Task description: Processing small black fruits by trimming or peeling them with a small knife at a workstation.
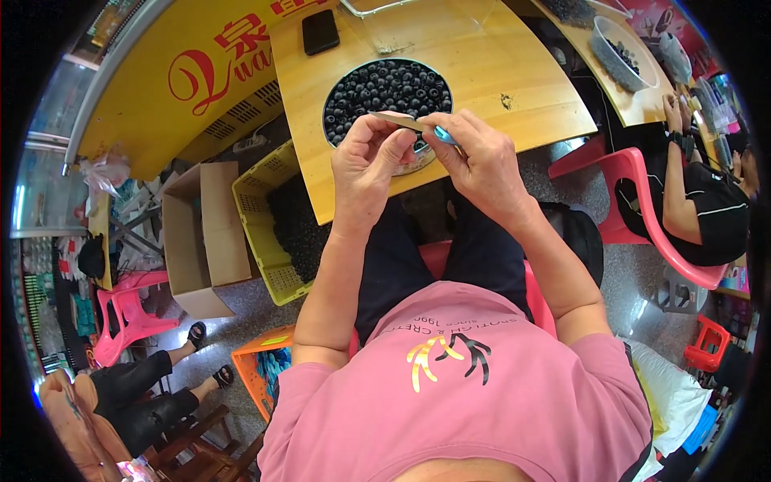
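A small knife (401, 122) with a bright blue handle is gripped in my right hand (486, 157), its blade pointing left. My left hand (365, 165) is closed in a pinch beside the blade, thumb toward the right hand. Whatever its fingertips hold is mostly hidden; a dark spot shows between the two hands. Both hands are above the near rim of a round bowl (419, 163). Many small black round pieces (389, 88), bead-like with pale holes or spots, fill the bowl.
The bowl stands on a wooden table (514, 72) with a black phone (321, 32) and a clear plastic tray (385, 10). Left are a yellow crate (273, 269) and a cardboard box (221, 225). Another person sits right, near a pink chair (634, 189) and a tub (622, 60).
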Demonstrator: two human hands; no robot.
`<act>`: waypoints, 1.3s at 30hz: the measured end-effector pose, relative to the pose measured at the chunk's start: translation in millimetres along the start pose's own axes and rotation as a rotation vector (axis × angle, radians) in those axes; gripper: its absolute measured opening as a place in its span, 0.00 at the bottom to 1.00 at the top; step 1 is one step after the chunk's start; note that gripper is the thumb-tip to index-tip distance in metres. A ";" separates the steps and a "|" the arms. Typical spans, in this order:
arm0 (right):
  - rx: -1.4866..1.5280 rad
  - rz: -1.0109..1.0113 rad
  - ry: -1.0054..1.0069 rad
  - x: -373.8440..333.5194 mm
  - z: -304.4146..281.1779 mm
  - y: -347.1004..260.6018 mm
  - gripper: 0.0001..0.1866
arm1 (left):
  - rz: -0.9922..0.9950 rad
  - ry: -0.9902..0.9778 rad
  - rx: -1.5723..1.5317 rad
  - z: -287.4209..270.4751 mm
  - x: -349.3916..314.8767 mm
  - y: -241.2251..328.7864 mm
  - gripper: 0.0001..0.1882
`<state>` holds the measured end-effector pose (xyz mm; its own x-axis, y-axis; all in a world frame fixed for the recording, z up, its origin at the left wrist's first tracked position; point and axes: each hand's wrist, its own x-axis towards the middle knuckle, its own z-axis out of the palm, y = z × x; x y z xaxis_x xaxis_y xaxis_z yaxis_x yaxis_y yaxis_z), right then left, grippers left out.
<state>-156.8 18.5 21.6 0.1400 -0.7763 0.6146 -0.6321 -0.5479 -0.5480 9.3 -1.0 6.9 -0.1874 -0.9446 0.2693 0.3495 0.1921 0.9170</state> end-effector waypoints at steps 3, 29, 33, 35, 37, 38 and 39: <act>0.009 -0.041 0.042 1.4 3.0 2.3 0.09 | 0.046 0.003 -0.020 2.5 0.5 1.7 0.08; 1.001 0.652 -0.314 24.5 15.4 -15.9 0.15 | 0.097 -0.082 -0.022 -32.6 -19.5 11.6 0.09; 0.766 0.589 -0.158 22.6 2.1 5.1 0.15 | 0.146 0.200 0.252 -79.1 -37.3 24.4 0.09; 0.742 0.591 -0.075 20.3 -6.8 16.6 0.14 | 0.085 0.295 0.343 -108.1 -47.6 22.3 0.10; 0.719 0.615 -0.065 15.1 -12.8 26.4 0.14 | 0.034 0.340 0.584 -129.9 -53.6 20.7 0.09; 0.698 0.637 -0.056 12.9 -15.0 29.8 0.14 | 0.034 0.342 0.587 -133.8 -56.2 18.2 0.09; 0.710 0.670 -0.061 11.2 -17.0 32.1 0.14 | 0.066 0.348 0.812 -136.5 -58.4 16.0 0.09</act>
<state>-188.5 -2.4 20.5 -0.0293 -0.9991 0.0321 0.0080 -0.0323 -0.9994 151.2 21.0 -34.3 0.1461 -0.9271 0.3452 -0.4345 0.2534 0.8643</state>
